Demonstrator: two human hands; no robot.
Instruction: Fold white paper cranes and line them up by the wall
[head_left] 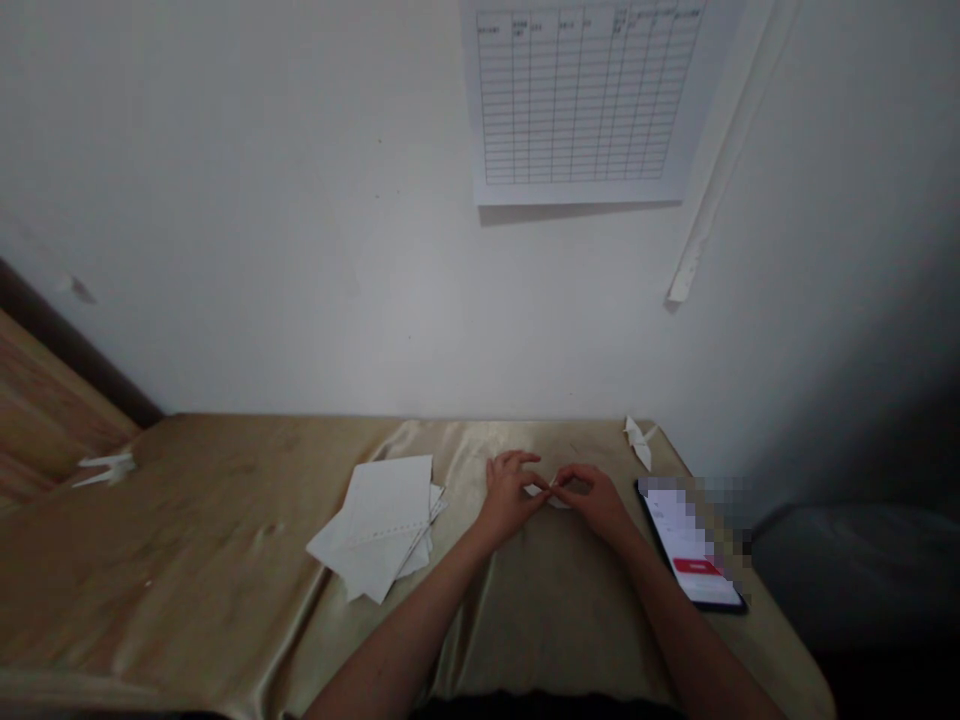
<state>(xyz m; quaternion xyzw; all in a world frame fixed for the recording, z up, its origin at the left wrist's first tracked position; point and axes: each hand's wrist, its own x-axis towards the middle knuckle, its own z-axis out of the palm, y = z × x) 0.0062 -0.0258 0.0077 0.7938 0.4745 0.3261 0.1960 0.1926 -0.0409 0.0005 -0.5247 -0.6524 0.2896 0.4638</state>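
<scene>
My left hand point(511, 492) and my right hand point(594, 496) meet above the tablecloth, thumbs and forefingers pinched close together. Between them they hold a small piece of folded white paper point(559, 503). Most of that paper is hidden behind my fingers, so its shape cannot be made out. The other fingers of my left hand are spread a little. Left of my hands lies a loose stack of white paper sheets point(390, 510), turned at different angles, some with a dotted line. Beyond my right hand, near the back edge, rests a folded white paper figure point(638, 442) with pointed ends.
A phone point(694, 560) with a lit, partly blurred screen lies at the table's right edge. Another white folded paper piece point(109, 468) is at the far left. The gold satin tablecloth point(210, 540) has creases. A printed table sheet point(581, 110) hangs on the wall behind.
</scene>
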